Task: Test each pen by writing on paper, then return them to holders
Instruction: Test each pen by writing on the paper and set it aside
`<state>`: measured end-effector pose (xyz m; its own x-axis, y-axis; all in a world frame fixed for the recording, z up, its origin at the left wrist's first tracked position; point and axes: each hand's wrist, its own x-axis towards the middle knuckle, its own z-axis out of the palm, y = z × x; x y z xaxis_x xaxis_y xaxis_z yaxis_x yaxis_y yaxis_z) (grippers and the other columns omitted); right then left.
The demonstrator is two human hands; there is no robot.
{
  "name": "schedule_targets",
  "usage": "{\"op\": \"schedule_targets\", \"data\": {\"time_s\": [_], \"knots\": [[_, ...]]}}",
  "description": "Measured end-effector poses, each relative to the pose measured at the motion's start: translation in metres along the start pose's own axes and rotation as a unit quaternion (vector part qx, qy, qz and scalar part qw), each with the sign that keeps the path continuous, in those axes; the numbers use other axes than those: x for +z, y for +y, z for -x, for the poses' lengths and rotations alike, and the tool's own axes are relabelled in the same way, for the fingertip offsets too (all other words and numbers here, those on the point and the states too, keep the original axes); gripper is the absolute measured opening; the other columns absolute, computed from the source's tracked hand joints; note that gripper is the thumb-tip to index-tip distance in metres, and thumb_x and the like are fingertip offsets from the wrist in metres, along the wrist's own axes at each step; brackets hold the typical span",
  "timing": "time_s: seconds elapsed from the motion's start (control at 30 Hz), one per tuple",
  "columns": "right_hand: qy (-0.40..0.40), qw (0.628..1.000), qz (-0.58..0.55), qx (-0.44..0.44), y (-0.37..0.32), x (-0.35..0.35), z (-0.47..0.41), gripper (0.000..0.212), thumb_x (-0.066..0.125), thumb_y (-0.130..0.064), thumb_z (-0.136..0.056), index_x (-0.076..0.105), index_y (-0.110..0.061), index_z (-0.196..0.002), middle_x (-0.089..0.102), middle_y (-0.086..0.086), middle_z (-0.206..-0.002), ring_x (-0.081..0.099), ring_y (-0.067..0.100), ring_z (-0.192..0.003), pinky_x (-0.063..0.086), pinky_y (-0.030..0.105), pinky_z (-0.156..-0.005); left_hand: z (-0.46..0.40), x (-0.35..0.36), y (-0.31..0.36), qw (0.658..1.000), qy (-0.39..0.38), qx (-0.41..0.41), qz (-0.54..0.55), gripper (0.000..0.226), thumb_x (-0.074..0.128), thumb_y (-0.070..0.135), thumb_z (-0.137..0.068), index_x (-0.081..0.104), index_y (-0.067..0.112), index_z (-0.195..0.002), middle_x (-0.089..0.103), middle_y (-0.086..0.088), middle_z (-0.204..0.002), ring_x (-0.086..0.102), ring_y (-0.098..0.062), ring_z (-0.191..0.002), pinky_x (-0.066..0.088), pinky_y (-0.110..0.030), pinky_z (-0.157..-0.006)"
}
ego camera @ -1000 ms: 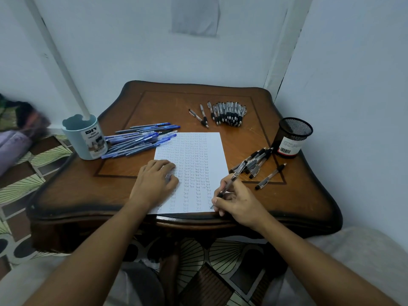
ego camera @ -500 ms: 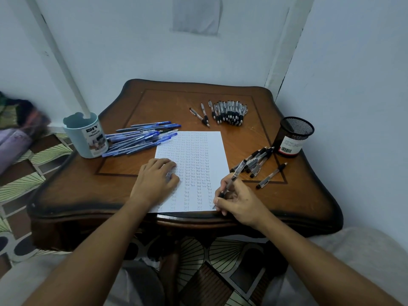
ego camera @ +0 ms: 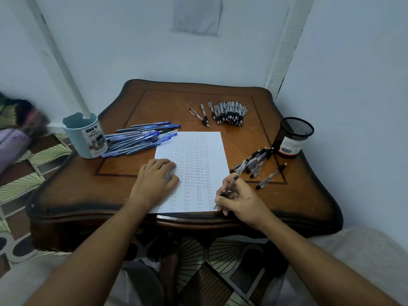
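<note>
A dark wooden counter with a scalloped rim is set into a corner of pale blue walls, over a patterned floor. A sheet of paper, filled with columns of the word "Test", is laid at the near middle. A pale blue organizer cup is stood at the left edge, with a heap of blue pens spread beside it. A black mesh holder is stood at the right edge, with a loose cluster of black pens in front of it. A tight row of black pens is arranged at the far side.

Against the earlier frames, little is changed: the pen tip is kept at the same lower right corner of the sheet.

The left hand is laid on the paper, fingers loosely bent, nothing held. A black pen is pinched in the right hand, tip on the paper, barrel tilted away to the right.
</note>
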<state>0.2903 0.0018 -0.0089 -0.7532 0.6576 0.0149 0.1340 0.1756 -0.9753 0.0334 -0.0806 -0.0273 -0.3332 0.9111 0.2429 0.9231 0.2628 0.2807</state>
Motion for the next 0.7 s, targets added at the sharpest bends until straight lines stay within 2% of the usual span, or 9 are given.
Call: {"op": "schedule_targets", "data": {"time_s": [0.1, 0.23, 0.3, 0.33, 0.43, 0.5, 0.57, 0.63, 0.7], "knots": [[0.002, 1.000, 0.002, 0.005, -0.001, 0.001, -0.001, 0.026, 0.065, 0.003, -0.090, 0.046, -0.014, -0.096, 0.064, 0.009, -0.080, 0.058, 0.030, -0.066, 0.048, 0.035, -0.059, 0.000, 0.001, -0.001, 1.000, 0.004, 0.001, -0.004, 0.055, 0.034, 0.045, -0.088, 0.058, 0.023, -0.133, 0.054, 0.008, -0.136, 0.039, -0.013, -0.127, 0.029, -0.037, -0.106], [0.034, 0.990, -0.119, 0.070, -0.008, 0.003, -0.006, 0.026, 0.061, 0.009, -0.092, 0.043, -0.010, -0.096, 0.060, 0.015, -0.081, 0.062, 0.024, -0.061, 0.046, 0.029, -0.050, 0.001, 0.001, -0.001, 1.000, 0.005, 0.002, 0.002, 0.058, 0.031, 0.048, -0.087, 0.059, 0.024, -0.132, 0.056, 0.009, -0.134, 0.040, -0.012, -0.125, 0.029, -0.036, -0.104], [0.029, 0.979, -0.166, 0.118, -0.018, 0.003, -0.012, 0.015, 0.060, -0.008, -0.099, 0.045, -0.009, -0.097, 0.060, 0.021, -0.085, 0.064, 0.027, -0.062, 0.048, 0.031, -0.050, 0.000, 0.002, -0.002, 1.000, 0.010, -0.003, 0.011, 0.057, 0.031, 0.048, -0.086, 0.061, 0.025, -0.129, 0.057, 0.011, -0.131, 0.041, -0.011, -0.120, 0.028, -0.032, -0.098], [0.029, 0.972, -0.182, 0.148, -0.023, 0.002, -0.015, 0.017, 0.055, -0.022, -0.102, 0.046, -0.009, -0.097, 0.062, 0.023, -0.086, 0.064, 0.030, -0.063, 0.048, 0.033, -0.051, -0.001, 0.002, -0.003, 1.000, 0.013, -0.007, 0.015, 0.054, 0.034, 0.047, -0.086, 0.062, 0.026, -0.127, 0.058, 0.012, -0.130, 0.042, -0.010, -0.116, 0.026, -0.029, -0.094], [0.058, 0.964, -0.171, 0.197, -0.039, -0.005, -0.030, 0.045, 0.036, -0.047, -0.106, 0.050, -0.007, -0.091, 0.068, 0.022, -0.082, 0.063, 0.034, -0.066, 0.050, 0.039, -0.058, -0.005, 0.002, -0.001, 0.999, 0.021, -0.019, 0.034, 0.050, 0.039, 0.044, -0.085, 0.065, 0.027, -0.123, 0.061, 0.013, -0.127, 0.041, -0.007, -0.106, 0.023, -0.028, -0.089], [0.093, 0.966, -0.148, 0.189, -0.046, -0.009, -0.040, 0.046, 0.034, -0.045, -0.106, 0.053, -0.008, -0.087, 0.069, 0.018, -0.077, 0.065, 0.033, -0.073, 0.055, 0.045, -0.071, -0.007, 0.001, 0.001, 0.998, 0.022, -0.023, 0.049, 0.050, 0.040, 0.044, -0.084, 0.066, 0.026, -0.122, 0.064, 0.011, -0.123, 0.038, -0.005, -0.099, 0.024, -0.028, -0.088], [0.124, 0.958, -0.189, 0.176, -0.050, -0.012, -0.050, 0.040, 0.037, -0.037, -0.107, 0.053, -0.007, -0.087, 0.066, 0.016, -0.074, 0.068, 0.033, -0.074, 0.057, 0.049, -0.080, -0.008, -0.001, 0.000, 0.998, 0.020, -0.026, 0.057, 0.051, 0.040, 0.044, -0.083, 0.067, 0.026, -0.122, 0.065, 0.010, -0.121, 0.037, -0.006, -0.097, 0.024, -0.029, -0.087], [0.132, 0.947, -0.236, 0.173, -0.048, -0.014, -0.059, 0.034, 0.041, -0.033, -0.107, 0.054, -0.007, -0.089, 0.059, 0.014, -0.072, 0.064, 0.027, -0.062, 0.057, 0.041, -0.065, -0.006, -0.001, -0.002, 0.998, 0.023, -0.023, 0.056, 0.050, 0.040, 0.044, -0.083, 0.066, 0.026, -0.123, 0.065, 0.010, -0.121, 0.037, -0.006, -0.096, 0.024, -0.029, -0.087], [0.139, 0.943, -0.243, 0.177, -0.046, -0.016, -0.065, 0.031, 0.043, -0.034, -0.107, 0.054, -0.007, -0.094, 0.049, 0.009, -0.070, 0.048, 0.016, -0.052, 0.043, 0.029, -0.052, -0.004, 0.000, -0.003, 0.998, 0.027, -0.012, 0.049, 0.049, 0.040, 0.043, -0.085, 0.065, 0.027, -0.123, 0.065, 0.011, -0.122, 0.037, -0.006, -0.096, 0.025, -0.029, -0.087]]}}
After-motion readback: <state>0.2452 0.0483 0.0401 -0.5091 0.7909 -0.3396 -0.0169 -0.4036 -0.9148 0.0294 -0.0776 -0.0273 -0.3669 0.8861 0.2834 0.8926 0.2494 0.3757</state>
